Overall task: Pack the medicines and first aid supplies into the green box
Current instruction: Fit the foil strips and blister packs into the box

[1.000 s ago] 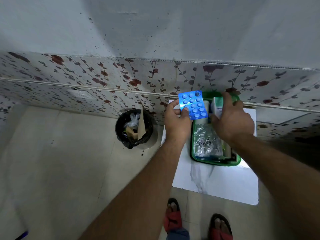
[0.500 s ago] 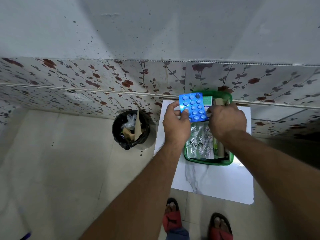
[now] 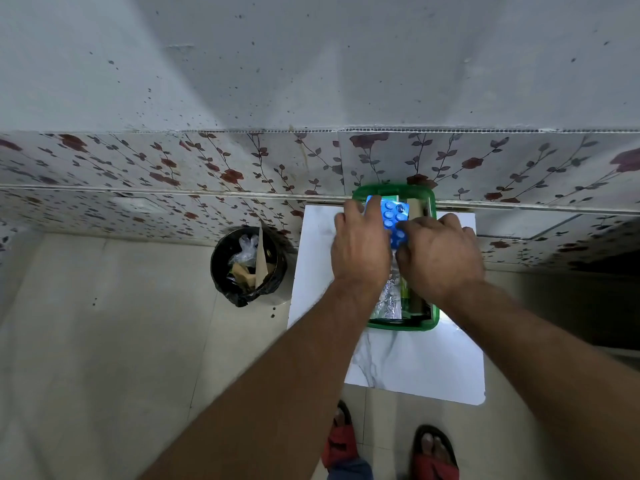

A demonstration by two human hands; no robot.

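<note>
The green box [image 3: 401,326] stands on a small white marble-patterned table [image 3: 415,368] against the wall. Inside it lie a silver foil strip [image 3: 389,303] and a dark green pack [image 3: 414,299], partly hidden by my hands. A blue blister pack of tablets [image 3: 393,218] lies low over the far half of the box. My left hand [image 3: 360,249] grips its left side. My right hand [image 3: 438,254] has its fingers on the pack's right lower edge. Both hands hover over the box's middle.
A black waste bin [image 3: 247,266] with paper and plastic inside stands on the floor left of the table. The floral tiled wall [image 3: 207,168] runs right behind the box. My feet in red sandals [image 3: 341,441] are at the table's near edge.
The blue blister pack has come down from held upright above the box to lying low inside its far half. My right hand has moved left onto the pack.
</note>
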